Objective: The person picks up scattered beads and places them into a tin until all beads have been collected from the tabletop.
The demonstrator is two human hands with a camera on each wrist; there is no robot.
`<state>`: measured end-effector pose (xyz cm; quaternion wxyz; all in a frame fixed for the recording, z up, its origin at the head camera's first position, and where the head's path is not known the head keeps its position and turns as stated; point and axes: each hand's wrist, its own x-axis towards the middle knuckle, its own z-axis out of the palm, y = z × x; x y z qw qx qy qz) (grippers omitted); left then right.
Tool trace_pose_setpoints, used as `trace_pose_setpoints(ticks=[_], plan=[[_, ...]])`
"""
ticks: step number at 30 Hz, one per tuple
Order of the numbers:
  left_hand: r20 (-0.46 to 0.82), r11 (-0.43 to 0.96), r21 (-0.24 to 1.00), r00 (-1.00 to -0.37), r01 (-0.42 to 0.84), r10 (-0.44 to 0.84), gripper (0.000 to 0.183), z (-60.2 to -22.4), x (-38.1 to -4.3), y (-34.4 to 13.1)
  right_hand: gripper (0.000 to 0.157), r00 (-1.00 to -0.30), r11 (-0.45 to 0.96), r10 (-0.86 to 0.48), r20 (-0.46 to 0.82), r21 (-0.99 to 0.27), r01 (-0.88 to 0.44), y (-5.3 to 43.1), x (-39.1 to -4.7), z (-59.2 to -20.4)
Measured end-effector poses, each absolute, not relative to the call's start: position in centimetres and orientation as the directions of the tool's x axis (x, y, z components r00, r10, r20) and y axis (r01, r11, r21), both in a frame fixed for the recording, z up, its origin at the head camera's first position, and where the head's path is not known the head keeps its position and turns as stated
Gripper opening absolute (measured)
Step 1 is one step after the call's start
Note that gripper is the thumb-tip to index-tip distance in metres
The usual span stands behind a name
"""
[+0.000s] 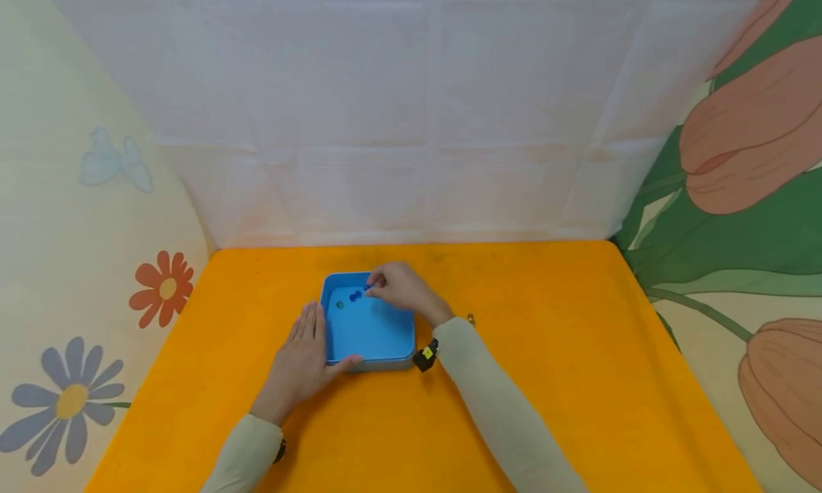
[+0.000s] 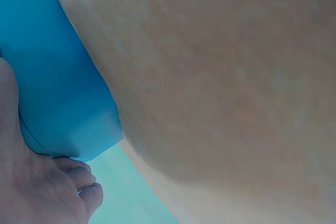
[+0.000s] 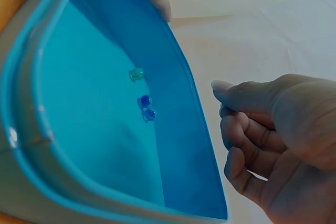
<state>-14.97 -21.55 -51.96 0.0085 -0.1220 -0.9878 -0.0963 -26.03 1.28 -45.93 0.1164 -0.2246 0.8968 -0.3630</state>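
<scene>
A square blue tray (image 1: 375,336) with a grey outside sits on the orange table. Inside lie two dark blue marbles (image 3: 147,107) side by side and one green marble (image 3: 137,74), close to a wall. My left hand (image 1: 300,361) rests against the tray's near left corner, straight fingers along the left side and thumb across the front rim. Over the far part of the tray, my right hand (image 1: 401,290) pinches a small blue marble (image 1: 368,287) between thumb and fingertips. In the right wrist view those fingertips (image 3: 223,88) mostly hide it.
A small gold-coloured marble (image 1: 472,319) lies on the orange table (image 1: 565,350), just beyond the right wrist. White cloth (image 1: 411,122) hangs behind the table, and flower-printed cloths (image 1: 70,400) stand on both sides.
</scene>
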Motion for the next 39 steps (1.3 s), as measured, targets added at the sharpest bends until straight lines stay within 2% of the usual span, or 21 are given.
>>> trace_pose_setpoints(ticks=[18,25,39], plan=[[0.033,0.953,0.178,-0.97,0.244,0.242,0.126,-51.8,-14.6,-21.7,0.021,-0.856,0.689,-0.507,-0.094,-0.641,-0.337,-0.5,-27.1,-46.4],[0.028,0.952,0.175,-0.968,0.251,0.25,0.127,-51.9,-14.6,-21.6,0.022,-0.826,0.668,-0.558,-0.085,-0.636,-0.386,-1.5,-27.3,-46.8],[0.006,0.956,0.178,-0.971,0.234,0.237,0.126,-51.8,-14.8,-21.8,0.022,-0.822,0.695,-0.557,-0.119,-0.609,-0.383,-3.0,-28.0,-46.9]])
